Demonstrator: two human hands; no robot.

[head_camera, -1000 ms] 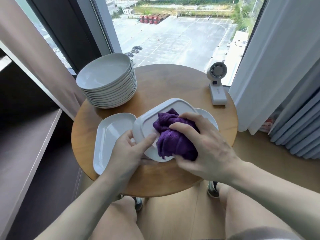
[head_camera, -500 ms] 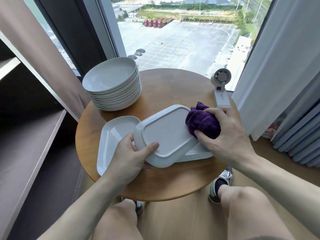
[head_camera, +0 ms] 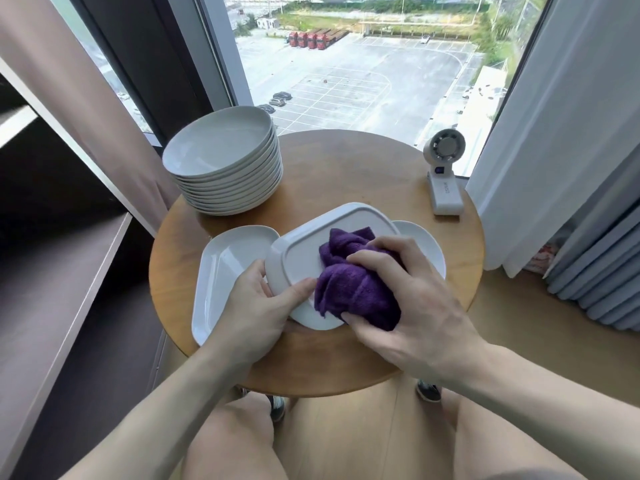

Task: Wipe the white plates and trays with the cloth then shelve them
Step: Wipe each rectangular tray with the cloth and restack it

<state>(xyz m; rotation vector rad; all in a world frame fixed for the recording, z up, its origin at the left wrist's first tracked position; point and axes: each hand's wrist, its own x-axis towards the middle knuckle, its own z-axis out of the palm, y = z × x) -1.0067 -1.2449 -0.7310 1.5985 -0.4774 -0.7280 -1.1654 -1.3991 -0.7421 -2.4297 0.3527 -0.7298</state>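
1. Upturned tray point(head_camera: 301, 251), white and rectangular with rounded corners, sits bottom side up over the near middle of a round wooden counter point(head_camera: 346, 174).
2. Left of the upturned tray, a second white tray point(head_camera: 221, 268) lies right way up. Its near corner comes close to the counter's front-left edge, and the upturned tray's left end overlaps its right rim.
3. Right of the upturned tray, the rim of another white tray point(head_camera: 424, 244) shows from underneath it.
4. Behind and left of the upturned tray, a stack of white plates point(head_camera: 225, 161) stands by the counter's back-left edge.
5. Behind and right of the upturned tray, a small white fan point(head_camera: 445, 178) stands upright at the counter's rim, well apart from it.
6. Bare wood lies open behind the upturned tray, between stack and fan. A narrower strip lies in front of it.
7. Far left of the upturned tray, past the counter's edge, runs a dark shelf point(head_camera: 52, 289).
8. The left hand point(head_camera: 252, 306) grips the upturned tray's near-left corner, thumb on top, fingers tucked under the rim.
9. The right hand point(head_camera: 415, 306), knuckles up, clutches a bunched purple cloth point(head_camera: 356, 289) and presses it onto the upturned tray's near right half.
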